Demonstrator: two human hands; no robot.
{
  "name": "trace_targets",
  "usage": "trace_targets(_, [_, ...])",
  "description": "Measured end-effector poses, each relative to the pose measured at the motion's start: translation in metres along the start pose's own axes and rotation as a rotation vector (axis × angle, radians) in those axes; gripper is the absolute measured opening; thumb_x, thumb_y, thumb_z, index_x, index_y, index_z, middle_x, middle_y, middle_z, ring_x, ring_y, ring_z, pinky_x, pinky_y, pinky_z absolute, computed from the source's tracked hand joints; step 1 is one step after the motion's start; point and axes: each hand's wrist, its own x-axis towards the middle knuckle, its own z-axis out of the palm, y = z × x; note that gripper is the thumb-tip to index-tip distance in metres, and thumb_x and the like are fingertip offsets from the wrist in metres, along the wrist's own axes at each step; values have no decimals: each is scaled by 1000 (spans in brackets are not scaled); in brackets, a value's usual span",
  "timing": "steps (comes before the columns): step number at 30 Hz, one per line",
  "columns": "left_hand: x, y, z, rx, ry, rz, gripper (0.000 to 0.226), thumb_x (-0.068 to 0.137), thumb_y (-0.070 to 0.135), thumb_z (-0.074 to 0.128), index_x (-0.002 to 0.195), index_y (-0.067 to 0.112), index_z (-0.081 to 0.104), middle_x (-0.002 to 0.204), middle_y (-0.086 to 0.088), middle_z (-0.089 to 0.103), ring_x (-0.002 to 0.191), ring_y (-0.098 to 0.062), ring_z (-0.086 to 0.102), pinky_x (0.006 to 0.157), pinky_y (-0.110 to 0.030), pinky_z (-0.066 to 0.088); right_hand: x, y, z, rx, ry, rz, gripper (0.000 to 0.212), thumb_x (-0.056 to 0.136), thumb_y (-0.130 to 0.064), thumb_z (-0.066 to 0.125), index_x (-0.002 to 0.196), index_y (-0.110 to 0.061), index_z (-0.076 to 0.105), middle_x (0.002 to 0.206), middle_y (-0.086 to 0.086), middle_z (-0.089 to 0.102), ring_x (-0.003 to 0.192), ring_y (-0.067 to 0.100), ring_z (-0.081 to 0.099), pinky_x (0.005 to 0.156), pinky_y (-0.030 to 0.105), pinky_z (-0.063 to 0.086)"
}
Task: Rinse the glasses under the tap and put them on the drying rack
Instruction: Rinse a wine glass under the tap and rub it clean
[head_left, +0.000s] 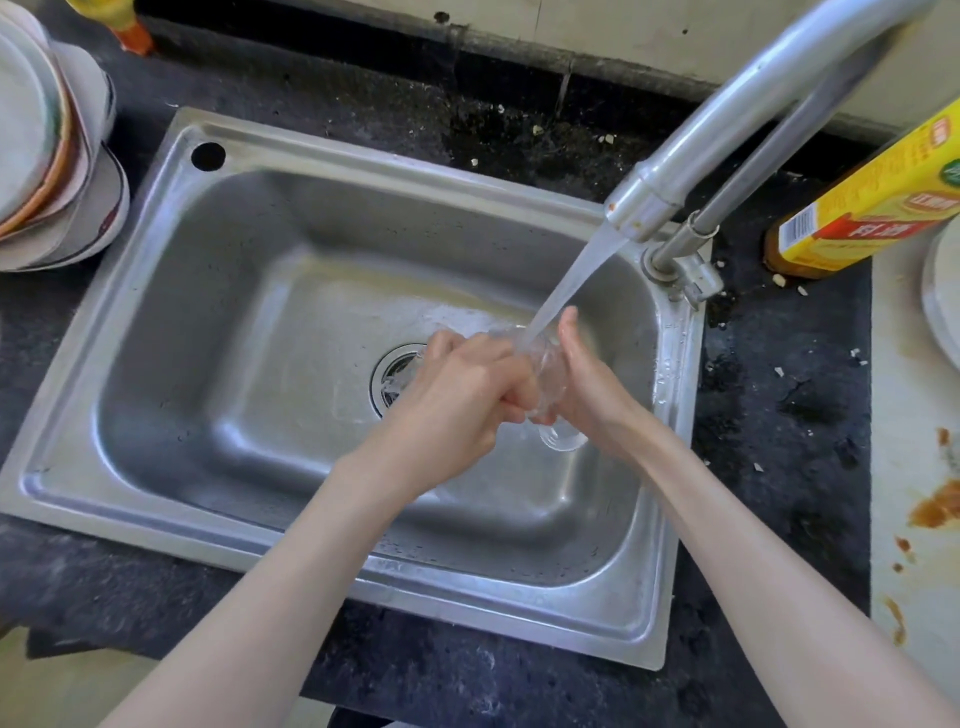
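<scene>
A clear drinking glass (551, 379) is held between both hands over the steel sink (171, 332), tilted with its base (563, 439) toward me. My left hand (462, 395) curls its fingers round the glass from the left. My right hand (584, 374) cups it from the right, fingers wrapped behind it. Water streams from the metal tap (691, 161) straight onto the glass's upper end. Much of the glass is hidden by my fingers.
Stacked plates and bowls (47, 156) stand on the dark counter at the left. A yellow-labelled bottle (872, 208) leans at the right, beside a white stained board (914, 467) and a plate edge (943, 296). The drain (397, 374) lies just left of my hands.
</scene>
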Motion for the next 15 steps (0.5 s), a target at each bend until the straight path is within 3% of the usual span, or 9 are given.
trace_targets(2, [-5,8,5,-58,-28,-11,14,72,10,62,80,21,63,78,18,55,79,-4,50,77,-24,26,0,-4,-1,-41,29,29,91,88,-69,13,92,6,63,50,-1,48,46,9,40,49,22,33])
trace_targets(4, [-5,11,6,-194,-97,-114,16,81,20,59,95,22,68,90,14,68,89,-4,60,87,-24,35,-3,-6,3,-25,125,-55,58,96,-53,27,75,-17,67,56,-10,57,55,4,49,57,19,39])
trace_targets(6, [-3,4,4,-302,-94,-197,21,83,25,57,95,18,71,91,8,72,89,-9,64,85,-24,44,-5,-3,4,24,162,-143,34,97,-41,40,79,-21,59,68,-6,57,64,4,50,65,22,38])
trace_targets(8, [0,0,-1,-325,-30,-171,13,78,21,58,81,15,69,74,16,66,76,0,61,75,-18,44,-2,-1,3,134,103,-116,40,93,-45,39,83,-11,58,67,2,52,62,11,45,61,28,33])
trace_targets(10, [0,-1,-2,-272,2,-103,5,75,18,61,73,20,58,66,25,54,71,9,50,73,-18,39,1,-3,4,170,4,-23,65,97,-51,24,95,4,59,56,6,43,49,13,35,51,28,26])
trace_targets(12, [-2,3,-1,-241,27,-81,17,76,18,61,74,28,47,67,24,50,71,9,46,71,-26,38,4,-9,2,94,-54,18,77,94,-63,11,99,-10,67,55,8,36,45,14,26,46,24,19])
trace_targets(13, [-2,3,0,-258,30,-81,19,77,17,60,76,30,46,70,23,52,70,6,49,69,-29,41,3,-13,2,46,-56,13,73,93,-65,10,87,-26,71,54,7,38,45,14,24,46,23,17])
trace_targets(15, [-2,4,-1,-335,-20,-103,15,80,14,56,86,27,51,81,16,64,80,-3,61,77,-30,48,-2,-20,3,-38,2,-28,60,96,-56,18,71,-36,69,55,-2,48,47,12,31,46,24,23])
